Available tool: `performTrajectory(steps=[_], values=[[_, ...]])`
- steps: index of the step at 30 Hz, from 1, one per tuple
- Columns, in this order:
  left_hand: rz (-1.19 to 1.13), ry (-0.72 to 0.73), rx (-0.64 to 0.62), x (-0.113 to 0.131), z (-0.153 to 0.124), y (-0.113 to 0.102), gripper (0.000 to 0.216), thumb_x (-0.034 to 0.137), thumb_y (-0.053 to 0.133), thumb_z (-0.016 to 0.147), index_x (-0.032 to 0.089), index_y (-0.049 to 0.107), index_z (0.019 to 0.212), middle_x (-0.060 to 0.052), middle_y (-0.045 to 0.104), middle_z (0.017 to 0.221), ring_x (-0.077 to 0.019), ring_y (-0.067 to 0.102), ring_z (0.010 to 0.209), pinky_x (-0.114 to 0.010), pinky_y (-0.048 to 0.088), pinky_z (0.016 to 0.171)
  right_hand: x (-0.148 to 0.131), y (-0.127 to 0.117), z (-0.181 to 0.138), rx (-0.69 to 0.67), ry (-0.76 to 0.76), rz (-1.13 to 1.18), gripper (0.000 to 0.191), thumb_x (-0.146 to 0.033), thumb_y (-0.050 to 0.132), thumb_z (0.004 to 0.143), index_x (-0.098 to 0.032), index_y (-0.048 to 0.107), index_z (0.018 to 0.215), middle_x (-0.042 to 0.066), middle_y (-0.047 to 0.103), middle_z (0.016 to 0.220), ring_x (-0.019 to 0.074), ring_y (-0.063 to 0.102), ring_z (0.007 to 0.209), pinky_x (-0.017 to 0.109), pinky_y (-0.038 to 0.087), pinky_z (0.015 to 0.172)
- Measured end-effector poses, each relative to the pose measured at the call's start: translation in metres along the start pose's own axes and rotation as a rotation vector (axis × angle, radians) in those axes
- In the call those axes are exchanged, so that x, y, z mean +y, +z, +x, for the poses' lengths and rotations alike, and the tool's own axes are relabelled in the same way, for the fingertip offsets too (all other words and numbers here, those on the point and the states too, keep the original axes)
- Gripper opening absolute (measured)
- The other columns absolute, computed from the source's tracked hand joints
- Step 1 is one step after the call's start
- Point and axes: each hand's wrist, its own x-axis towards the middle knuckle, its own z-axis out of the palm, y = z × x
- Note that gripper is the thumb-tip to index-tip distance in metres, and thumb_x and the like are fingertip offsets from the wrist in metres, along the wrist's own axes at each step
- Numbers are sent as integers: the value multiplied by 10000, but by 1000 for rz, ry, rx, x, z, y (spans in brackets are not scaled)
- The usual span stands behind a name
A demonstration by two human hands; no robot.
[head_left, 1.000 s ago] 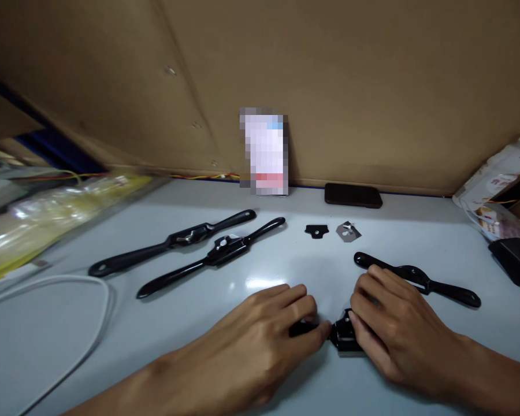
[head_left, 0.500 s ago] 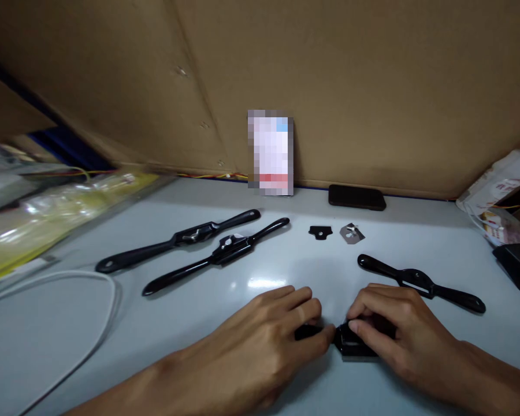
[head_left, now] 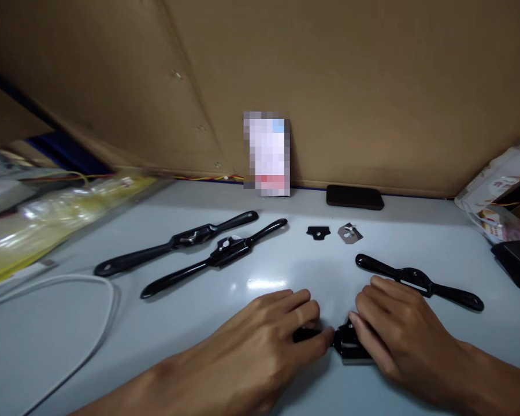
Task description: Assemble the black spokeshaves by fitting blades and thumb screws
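Note:
At the table's front, a black spokeshave (head_left: 351, 351) lies between my two hands. My left hand (head_left: 273, 329) is closed around its left handle. The fingers of my right hand (head_left: 398, 326) are curled over its middle, thumb against the black plate there; the hand hides the right half. Beyond my right hand lies another spokeshave body (head_left: 416, 278) with an open slot. A small black cap plate (head_left: 318, 233) and a steel blade with a small screw on it (head_left: 350, 233) rest further back. Two more spokeshaves (head_left: 193, 238) (head_left: 231, 251) lie side by side at the left.
A dark phone (head_left: 355, 197) lies by the cardboard wall (head_left: 351, 86), and a blurred-out upright card or screen (head_left: 268, 156) leans there. A white cable (head_left: 108, 312) loops at the left, near plastic bags (head_left: 69, 211). Packaging (head_left: 502, 190) and a black object (head_left: 517, 263) are at the right.
My right hand's fingers have shifted up and rolled to the right over the spokeshave's middle, showing more of the plate. My left hand stays on the handle.

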Motion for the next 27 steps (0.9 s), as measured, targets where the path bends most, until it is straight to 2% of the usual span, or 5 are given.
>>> performTrajectory(steps=[3,7,12,20,27], values=[[3,-9,-3,0,0,0,468,23,539,748,155,623,1190,-60,642,908,-208,595,790,-317,522,641,-1,-1,-1,28,0,-13,267,-144,421,1006,-179,588,800,49,592,747,200,515,725,365,412,711],[4,-1,4,0,1,-1,444,29,554,758,161,627,1175,-59,644,912,-207,600,794,-319,521,645,-1,-9,3,15,12,280,194,-183,490,1026,-180,653,921,33,636,813,169,568,766,311,426,697],[2,2,5,0,2,-1,447,19,532,758,151,628,1174,-61,647,905,-211,598,790,-319,525,641,1,-12,7,-37,121,473,175,-111,561,962,-191,660,842,-19,637,745,117,572,682,264,407,645],[12,5,0,-1,1,-1,434,44,560,774,157,622,1188,-61,647,921,-206,596,786,-315,517,636,5,-13,1,-35,33,195,326,-211,523,1019,-174,591,703,14,586,680,148,498,646,314,351,621],[-2,9,17,0,1,-1,427,23,518,789,149,629,1182,-62,638,895,-208,587,771,-319,509,625,2,-17,2,-10,-116,209,371,-226,472,1061,-168,684,762,18,610,663,146,496,624,315,351,603]])
